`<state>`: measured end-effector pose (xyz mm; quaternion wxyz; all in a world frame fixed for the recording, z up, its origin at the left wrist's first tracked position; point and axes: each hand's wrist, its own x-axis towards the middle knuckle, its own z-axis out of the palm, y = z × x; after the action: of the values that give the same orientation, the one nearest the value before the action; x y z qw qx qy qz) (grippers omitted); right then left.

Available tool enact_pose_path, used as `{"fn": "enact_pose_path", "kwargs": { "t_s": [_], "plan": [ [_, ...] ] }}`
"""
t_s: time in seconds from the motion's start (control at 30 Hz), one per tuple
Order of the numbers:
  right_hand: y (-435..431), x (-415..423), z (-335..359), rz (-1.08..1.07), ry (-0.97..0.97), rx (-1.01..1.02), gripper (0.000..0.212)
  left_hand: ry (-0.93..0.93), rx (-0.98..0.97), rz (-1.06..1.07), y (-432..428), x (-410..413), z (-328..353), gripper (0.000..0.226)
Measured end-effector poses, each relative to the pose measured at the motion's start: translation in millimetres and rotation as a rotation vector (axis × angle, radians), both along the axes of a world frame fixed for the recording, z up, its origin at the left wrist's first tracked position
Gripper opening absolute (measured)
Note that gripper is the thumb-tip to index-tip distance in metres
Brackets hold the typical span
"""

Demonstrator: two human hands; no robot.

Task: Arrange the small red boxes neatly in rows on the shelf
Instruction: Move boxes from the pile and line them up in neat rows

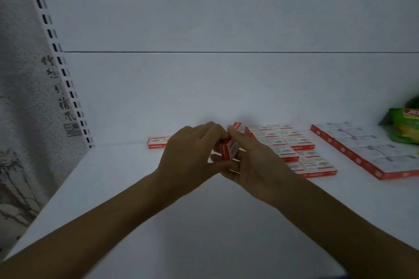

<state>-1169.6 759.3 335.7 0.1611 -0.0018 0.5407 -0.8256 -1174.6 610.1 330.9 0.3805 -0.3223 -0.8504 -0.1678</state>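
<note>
My left hand and my right hand meet above the middle of the white shelf, both gripping a small red box held on edge between the fingers. Just behind the fingertips another red box stands tilted. A single red box lies flat at the back, left of my hands. To the right, several red-and-white boxes lie flat in two neat rows running toward me.
Further right a second, longer block of red-edged boxes lies in rows. A green packet sits at the far right edge. A slotted white upright and a patterned wall bound the shelf on the left.
</note>
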Motion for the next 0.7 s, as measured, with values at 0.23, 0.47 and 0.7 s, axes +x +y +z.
{"fn": "enact_pose_path", "kwargs": {
  "t_s": [0.23, 0.47, 0.7],
  "plan": [
    [90.7, -7.5, 1.9, -0.053, -0.016, 0.016, 0.034, -0.198, -0.037, -0.087, 76.0, -7.1, -6.6, 0.053],
    [176.7, -23.6, 5.5, -0.223, 0.202, 0.347, 0.017, -0.304, -0.094, -0.014, 150.6, -8.0, -15.1, 0.066],
    [236.1, -50.3, -1.6, -0.098, 0.465, 0.787, 0.030, -0.363, -0.126, 0.103, 184.7, -23.4, -42.4, 0.073]
  ]
}}
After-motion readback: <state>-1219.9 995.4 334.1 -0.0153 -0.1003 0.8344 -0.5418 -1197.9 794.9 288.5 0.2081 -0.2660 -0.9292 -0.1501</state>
